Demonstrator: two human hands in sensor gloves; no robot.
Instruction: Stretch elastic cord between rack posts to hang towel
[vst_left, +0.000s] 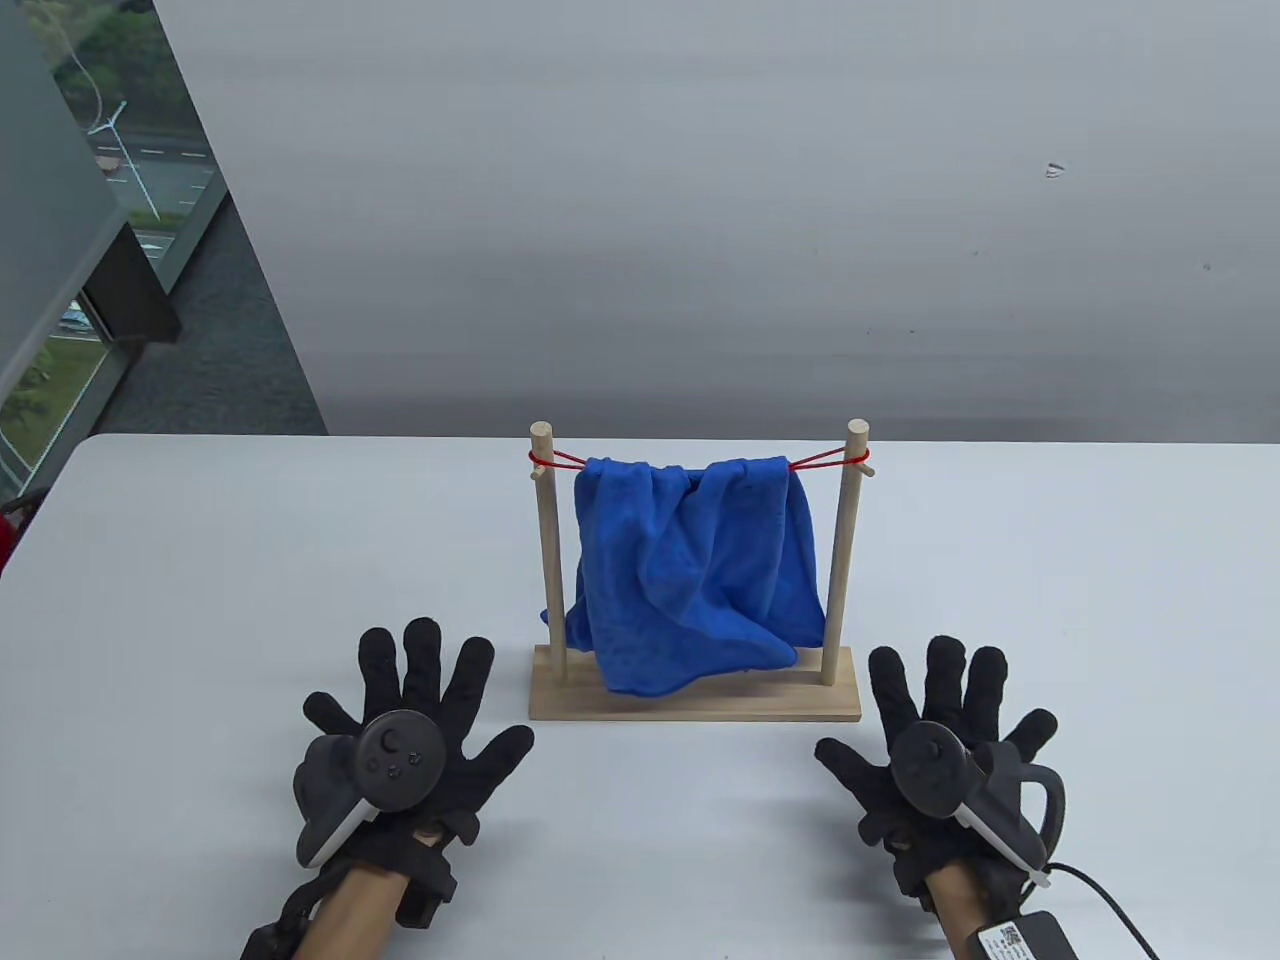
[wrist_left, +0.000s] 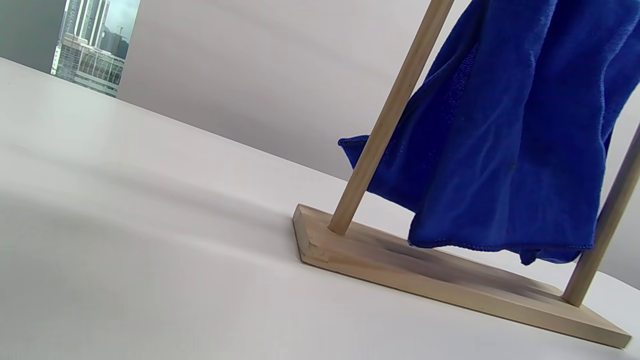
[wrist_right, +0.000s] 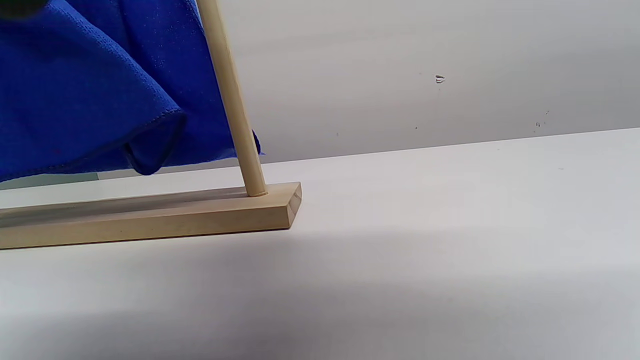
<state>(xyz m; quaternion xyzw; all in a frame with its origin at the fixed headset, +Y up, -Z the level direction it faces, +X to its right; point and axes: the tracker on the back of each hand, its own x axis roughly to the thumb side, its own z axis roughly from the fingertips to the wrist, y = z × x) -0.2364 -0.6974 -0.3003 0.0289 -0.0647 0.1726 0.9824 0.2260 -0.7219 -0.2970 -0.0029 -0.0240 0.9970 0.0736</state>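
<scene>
A wooden rack stands on the table on a flat base (vst_left: 700, 700), with a left post (vst_left: 548, 560) and a right post (vst_left: 842, 560). A red elastic cord (vst_left: 562, 461) runs between the post tops. A blue towel (vst_left: 690, 570) hangs over the cord, its lower edge reaching the base. My left hand (vst_left: 420, 720) lies flat on the table, fingers spread, to the left of the base. My right hand (vst_left: 950, 730) lies flat with fingers spread to the right of it. Both hands are empty. The wrist views show the towel (wrist_left: 500, 140) (wrist_right: 85, 85) and base (wrist_left: 450, 285) (wrist_right: 150, 215).
A black cable (vst_left: 1110, 905) and a small labelled box (vst_left: 1020, 940) trail from my right wrist at the bottom edge. A grey wall (vst_left: 700, 200) stands behind the table. A window (vst_left: 90, 200) is at the far left.
</scene>
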